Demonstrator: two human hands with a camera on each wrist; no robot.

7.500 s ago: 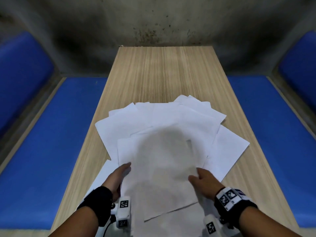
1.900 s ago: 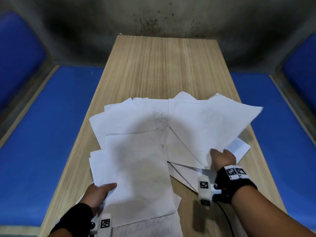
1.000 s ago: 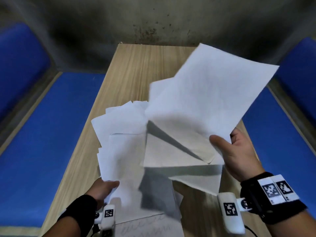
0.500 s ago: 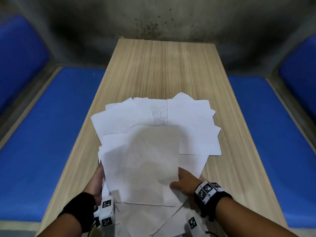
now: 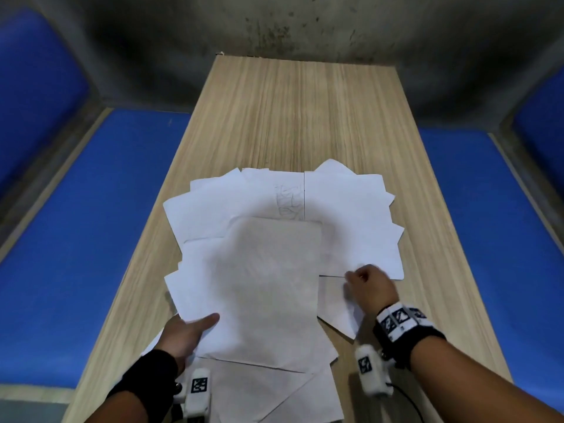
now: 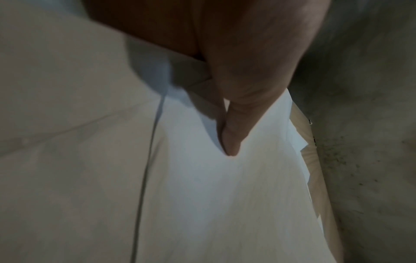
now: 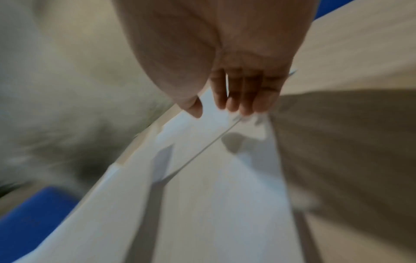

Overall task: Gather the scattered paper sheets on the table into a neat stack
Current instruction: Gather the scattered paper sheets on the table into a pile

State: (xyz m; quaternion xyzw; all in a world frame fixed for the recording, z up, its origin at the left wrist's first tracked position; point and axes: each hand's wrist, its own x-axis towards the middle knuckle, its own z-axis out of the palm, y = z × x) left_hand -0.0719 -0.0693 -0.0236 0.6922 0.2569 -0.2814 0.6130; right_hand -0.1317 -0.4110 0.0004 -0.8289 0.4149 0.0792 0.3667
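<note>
Several white paper sheets (image 5: 360, 233) lie fanned and overlapping on the near half of the wooden table (image 5: 299, 111). A large top sheet (image 5: 268, 285) covers the middle of the pile. My left hand (image 5: 198, 325) holds that sheet's near left corner. Its thumb (image 6: 229, 142) lies on top and its fingers are hidden underneath. My right hand (image 5: 358, 271) is at the near edge of the sheets on the right. In the blurred right wrist view its fingertips (image 7: 236, 105) are loosely curled just above a sheet edge, with the thumb apart from them.
Blue padded seats run along both long sides of the table, left (image 5: 91, 239) and right (image 5: 488, 224). A stained grey wall (image 5: 305, 25) closes the far end. Bare wood shows on the far half of the table.
My right hand laid its lifted sheets on the pile, then left the top sheet's near edge for the right-hand sheets. My left thumb now lies on the near left corner.
</note>
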